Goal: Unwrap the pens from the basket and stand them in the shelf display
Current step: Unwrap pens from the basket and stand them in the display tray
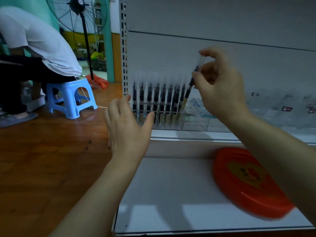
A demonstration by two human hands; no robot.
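A row of several dark pens with clear caps stands upright in a clear display holder on the white shelf. My right hand pinches one more pen, tilted, with its lower end at the right end of the row. My left hand hovers open in front of the holder's left end, fingers spread, holding nothing. The basket is a red round tray on the lower shelf, partly hidden by my right forearm.
Clear empty compartments and small packets lie to the right on the shelf. A slotted upright edges the shelf's left side. On the wooden floor at left, a person sits on a blue stool near a standing fan.
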